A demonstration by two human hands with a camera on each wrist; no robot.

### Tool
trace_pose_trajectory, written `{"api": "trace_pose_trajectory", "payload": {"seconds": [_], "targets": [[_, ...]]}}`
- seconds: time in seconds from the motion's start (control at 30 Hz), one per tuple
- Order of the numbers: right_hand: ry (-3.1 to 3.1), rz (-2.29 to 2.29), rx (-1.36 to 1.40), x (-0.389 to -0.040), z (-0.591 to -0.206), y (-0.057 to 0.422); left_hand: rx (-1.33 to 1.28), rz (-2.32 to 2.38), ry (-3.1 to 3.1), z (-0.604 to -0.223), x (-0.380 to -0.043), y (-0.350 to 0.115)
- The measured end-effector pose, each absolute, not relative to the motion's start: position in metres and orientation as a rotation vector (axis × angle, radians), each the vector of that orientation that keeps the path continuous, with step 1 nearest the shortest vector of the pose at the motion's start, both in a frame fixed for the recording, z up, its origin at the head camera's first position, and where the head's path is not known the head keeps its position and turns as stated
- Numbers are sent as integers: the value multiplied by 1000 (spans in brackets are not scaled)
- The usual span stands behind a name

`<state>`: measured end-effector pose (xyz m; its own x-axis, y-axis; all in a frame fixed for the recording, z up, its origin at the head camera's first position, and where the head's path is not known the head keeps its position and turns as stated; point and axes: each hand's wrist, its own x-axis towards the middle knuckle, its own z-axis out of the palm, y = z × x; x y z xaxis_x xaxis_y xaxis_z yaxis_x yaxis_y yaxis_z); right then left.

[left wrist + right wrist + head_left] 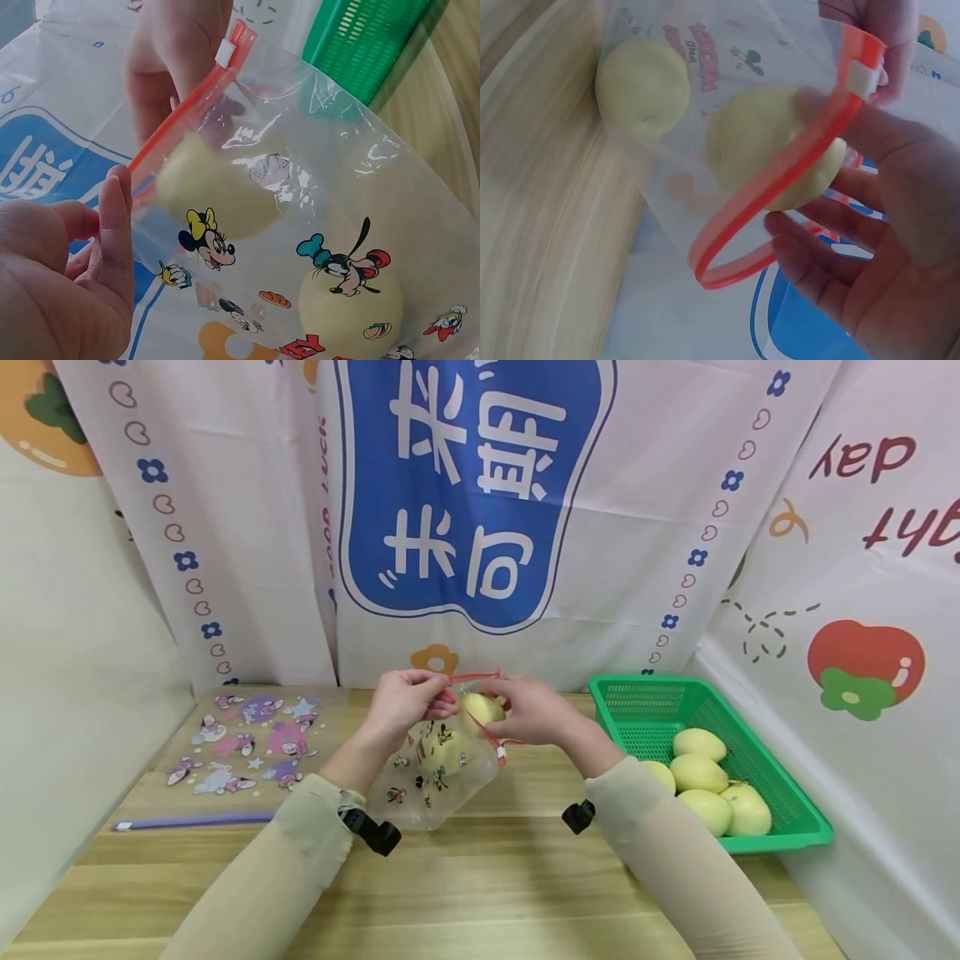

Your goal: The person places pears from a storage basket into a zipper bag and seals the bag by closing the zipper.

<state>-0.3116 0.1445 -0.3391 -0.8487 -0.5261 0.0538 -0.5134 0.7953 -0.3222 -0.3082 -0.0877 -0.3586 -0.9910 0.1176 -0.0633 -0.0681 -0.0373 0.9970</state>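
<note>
A clear cartoon-printed zip bag (442, 793) with a red slider edge hangs above the wooden table. At its mouth my left hand (405, 700) pinches the red edge between thumb and fingers. My right hand (534, 712) grips a pale yellow pear (750, 139), with the thumb on one side and fingers on the other. That pear is partly inside the opened mouth. A second pear (642, 88) lies lower down in the bag, visible through the plastic. The white slider (224, 52) sits at one end of the red zip edge.
On the right stands a green basket (802, 835) with several pears (701, 774) in its near part. Another printed bag (258, 743) with a purple zip edge lies flat on the left. Printed cloth (637, 527) borders the table (480, 893) at the back.
</note>
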Motion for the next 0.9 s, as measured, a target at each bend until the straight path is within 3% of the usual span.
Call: {"api": "trace_pose_trajectory", "payload": {"seconds": [0.27, 0.9], "targets": [[2923, -339, -826, -321, -347, 127, 60, 2174, 2073, -355, -306, -84], [2843, -761, -832, -321, -345, 128, 69, 2231, 2053, -343, -303, -90]]}}
